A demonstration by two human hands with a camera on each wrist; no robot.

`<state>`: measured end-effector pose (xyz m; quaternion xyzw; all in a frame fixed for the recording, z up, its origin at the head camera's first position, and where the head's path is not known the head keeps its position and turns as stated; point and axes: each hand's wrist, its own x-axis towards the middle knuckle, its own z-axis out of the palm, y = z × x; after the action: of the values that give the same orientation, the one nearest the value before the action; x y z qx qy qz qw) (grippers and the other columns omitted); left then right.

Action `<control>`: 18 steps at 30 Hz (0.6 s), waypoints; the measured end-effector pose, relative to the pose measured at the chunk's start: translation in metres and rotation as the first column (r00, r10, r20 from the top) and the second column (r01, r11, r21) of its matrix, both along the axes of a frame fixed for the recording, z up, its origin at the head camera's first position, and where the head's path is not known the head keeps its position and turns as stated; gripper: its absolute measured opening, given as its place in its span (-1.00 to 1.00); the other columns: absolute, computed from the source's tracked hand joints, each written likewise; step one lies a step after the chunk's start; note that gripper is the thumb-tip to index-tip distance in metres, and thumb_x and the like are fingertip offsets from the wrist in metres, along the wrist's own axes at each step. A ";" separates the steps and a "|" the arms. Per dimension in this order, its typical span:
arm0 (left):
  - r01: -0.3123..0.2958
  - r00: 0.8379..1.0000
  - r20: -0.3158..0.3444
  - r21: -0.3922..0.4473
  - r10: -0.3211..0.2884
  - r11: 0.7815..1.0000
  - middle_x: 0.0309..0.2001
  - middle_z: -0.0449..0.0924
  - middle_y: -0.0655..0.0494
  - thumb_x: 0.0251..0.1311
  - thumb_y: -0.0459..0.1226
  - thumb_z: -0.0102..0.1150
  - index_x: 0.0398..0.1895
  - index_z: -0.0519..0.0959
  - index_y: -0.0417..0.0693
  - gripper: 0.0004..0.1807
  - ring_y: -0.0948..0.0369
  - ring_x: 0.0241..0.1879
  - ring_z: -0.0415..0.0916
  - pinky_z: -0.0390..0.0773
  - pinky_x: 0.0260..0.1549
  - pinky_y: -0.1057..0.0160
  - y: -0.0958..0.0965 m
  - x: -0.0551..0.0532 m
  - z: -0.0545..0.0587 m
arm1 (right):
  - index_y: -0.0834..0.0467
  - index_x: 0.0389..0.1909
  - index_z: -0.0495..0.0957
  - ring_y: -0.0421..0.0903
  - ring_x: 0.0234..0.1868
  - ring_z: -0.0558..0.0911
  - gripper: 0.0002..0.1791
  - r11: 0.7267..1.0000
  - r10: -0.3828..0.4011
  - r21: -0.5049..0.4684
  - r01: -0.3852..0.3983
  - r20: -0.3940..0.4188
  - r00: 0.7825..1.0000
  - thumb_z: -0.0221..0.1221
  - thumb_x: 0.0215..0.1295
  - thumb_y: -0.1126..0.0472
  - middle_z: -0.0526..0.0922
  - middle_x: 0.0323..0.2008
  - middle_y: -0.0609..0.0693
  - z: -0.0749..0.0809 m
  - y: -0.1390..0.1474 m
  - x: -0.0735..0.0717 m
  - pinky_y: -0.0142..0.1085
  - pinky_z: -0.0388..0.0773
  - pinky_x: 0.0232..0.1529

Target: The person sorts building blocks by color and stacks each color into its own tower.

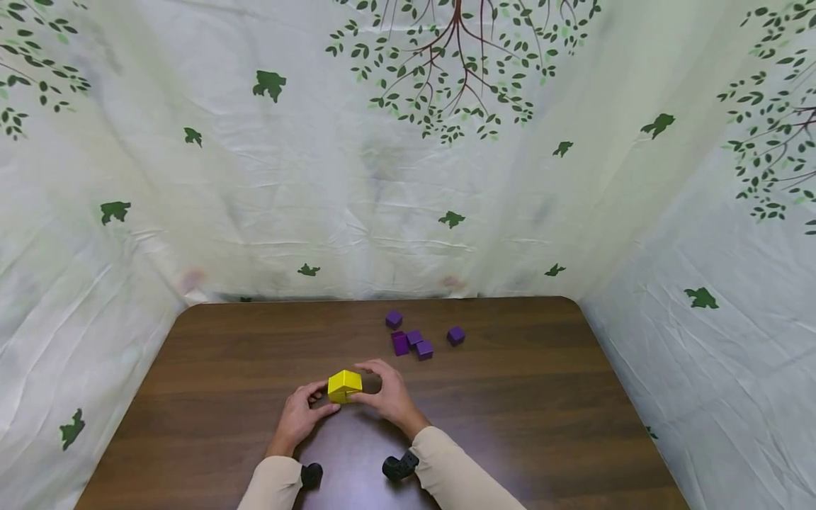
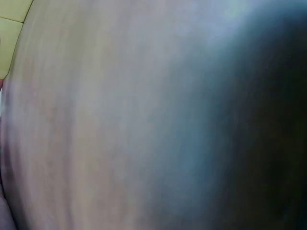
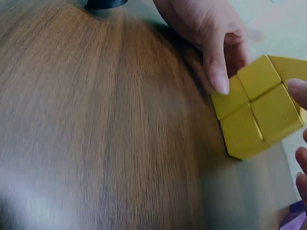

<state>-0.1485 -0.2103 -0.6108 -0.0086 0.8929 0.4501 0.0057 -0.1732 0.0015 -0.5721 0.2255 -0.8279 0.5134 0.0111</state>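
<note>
Several yellow cubes (image 1: 345,383) stand pressed together as one block on the brown table (image 1: 523,404). In the right wrist view, thin seams divide the front of the yellow cubes (image 3: 273,115). My left hand (image 1: 299,419) grips the block's left side, its thumb against the front face and its fingers partly hidden behind. From the other side my right hand (image 1: 393,399) holds the block, thumb at the front and index finger curving towards the back corner. The left wrist view is blurred and catches only an edge of the yellow cubes (image 2: 8,40).
Farther back lie several purple cubes (image 1: 414,338), some close together and one purple cube (image 1: 455,336) off to the right. White cloth with a leaf print (image 1: 382,234) hangs behind the table and along its sides. Dark wrist cameras (image 1: 400,466) sit at both cuffs.
</note>
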 end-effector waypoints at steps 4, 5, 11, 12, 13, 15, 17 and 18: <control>-0.023 0.999 0.023 0.030 0.022 0.999 -0.05 0.55 -0.04 -0.06 -0.16 0.50 0.14 0.53 -0.24 -0.34 0.09 -0.14 0.41 0.43 -0.08 0.09 0.000 0.002 0.001 | 0.18 0.13 0.54 0.04 0.10 0.53 -0.37 1.000 -0.017 -0.011 0.018 0.050 0.999 0.47 -0.01 0.13 0.56 0.06 0.01 -0.001 0.010 0.002 -0.02 0.41 0.16; -0.031 0.999 0.028 0.037 0.030 0.999 -0.04 0.55 -0.04 -0.05 -0.14 0.50 0.15 0.53 -0.22 -0.33 0.10 -0.14 0.40 0.43 -0.08 0.12 0.000 0.003 0.002 | 0.19 0.13 0.53 0.03 0.11 0.52 -0.36 1.000 -0.024 -0.013 0.025 0.061 0.998 0.47 -0.01 0.14 0.56 0.07 0.01 -0.002 0.013 0.003 -0.01 0.40 0.17; -0.074 0.997 0.038 0.122 0.070 0.990 0.06 0.55 -0.03 0.06 -0.11 0.42 0.23 0.48 -0.14 -0.35 0.13 -0.09 0.37 0.40 -0.11 0.27 -0.001 0.011 0.004 | 0.24 0.13 0.52 0.15 0.10 0.49 -0.34 0.996 -0.062 -0.054 0.065 0.064 0.996 0.49 -0.05 0.20 0.55 0.07 0.08 -0.007 0.035 0.003 0.08 0.38 0.15; -0.082 0.996 0.033 0.135 0.078 0.987 0.07 0.55 -0.04 0.09 -0.11 0.39 0.24 0.46 -0.15 -0.35 0.13 -0.08 0.36 0.40 -0.11 0.29 -0.001 0.013 0.005 | 0.25 0.13 0.52 0.17 0.10 0.49 -0.33 0.995 -0.071 -0.063 0.075 0.064 0.995 0.49 -0.06 0.19 0.55 0.07 0.09 -0.008 0.039 0.003 0.09 0.38 0.14; -0.096 0.995 0.036 0.141 0.092 0.985 0.09 0.54 -0.04 0.12 -0.10 0.36 0.26 0.43 -0.13 -0.35 0.13 -0.07 0.35 0.39 -0.11 0.31 0.000 0.015 0.007 | 0.25 0.13 0.52 0.19 0.09 0.48 -0.33 0.994 -0.080 -0.071 0.085 0.072 0.994 0.49 -0.06 0.19 0.55 0.07 0.10 -0.008 0.043 0.004 0.10 0.38 0.13; -0.141 0.990 0.017 0.145 0.140 0.979 0.09 0.53 -0.07 0.17 -0.09 0.32 0.27 0.39 -0.13 -0.36 0.13 -0.08 0.33 0.37 -0.13 0.34 0.002 0.019 0.013 | 0.27 0.13 0.51 0.23 0.08 0.47 -0.32 0.989 -0.097 -0.102 0.106 0.094 0.991 0.49 -0.07 0.21 0.55 0.07 0.16 -0.008 0.052 0.005 0.12 0.37 0.12; -0.215 0.975 -0.024 0.151 0.221 0.965 0.07 0.52 -0.09 0.16 -0.09 0.33 0.25 0.40 -0.15 -0.36 0.11 -0.09 0.33 0.34 -0.16 0.35 0.006 0.022 0.020 | 0.28 0.12 0.51 0.25 0.07 0.47 -0.33 0.983 -0.122 -0.123 0.136 0.119 0.985 0.49 -0.08 0.23 0.55 0.06 0.21 -0.008 0.060 0.006 0.13 0.37 0.11; -0.259 0.961 -0.055 0.157 0.270 0.953 0.06 0.53 -0.10 0.14 -0.10 0.35 0.23 0.42 -0.16 -0.37 0.10 -0.10 0.33 0.33 -0.17 0.35 0.010 0.023 0.025 | 0.29 0.12 0.51 0.27 0.06 0.46 -0.33 0.980 -0.133 -0.133 0.149 0.121 0.984 0.49 -0.08 0.26 0.54 0.05 0.24 -0.009 0.065 0.007 0.14 0.38 0.10</control>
<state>-0.1251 -0.2007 -0.5860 -0.1106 0.8474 0.5117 -0.0880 -0.1663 0.0662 -0.5808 0.1358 -0.8026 0.5806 0.0173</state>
